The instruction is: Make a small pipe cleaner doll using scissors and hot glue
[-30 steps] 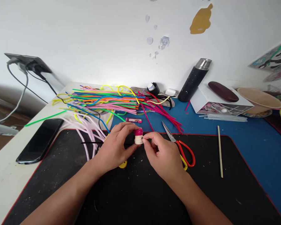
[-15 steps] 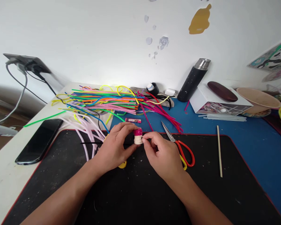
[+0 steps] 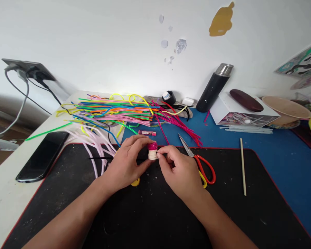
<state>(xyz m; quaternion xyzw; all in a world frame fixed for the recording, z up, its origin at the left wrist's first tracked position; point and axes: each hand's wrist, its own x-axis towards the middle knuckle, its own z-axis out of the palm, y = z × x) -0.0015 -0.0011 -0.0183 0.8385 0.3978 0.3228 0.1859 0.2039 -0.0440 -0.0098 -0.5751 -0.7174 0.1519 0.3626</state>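
Observation:
Between my hands is a small coiled pipe-cleaner piece, magenta on top and cream below. My left hand grips it from the left, thumb underneath and fingers on top. My right hand is closed in a pinch at its right side, by a small dark bit; what exactly the fingertips hold is too small to make out. A black pipe cleaner passes behind my left hand. Part of a yellow object shows under that hand. Scissors with red and yellow handles lie just beyond my right hand.
A heap of coloured pipe cleaners lies at the back, pale lilac ones nearer me. A phone is at left, a thin stick at right. Behind stand a black flask and a white box.
Almost nothing differs. Both hands keep the same hold on the coiled piece, and the view has shifted very slightly.

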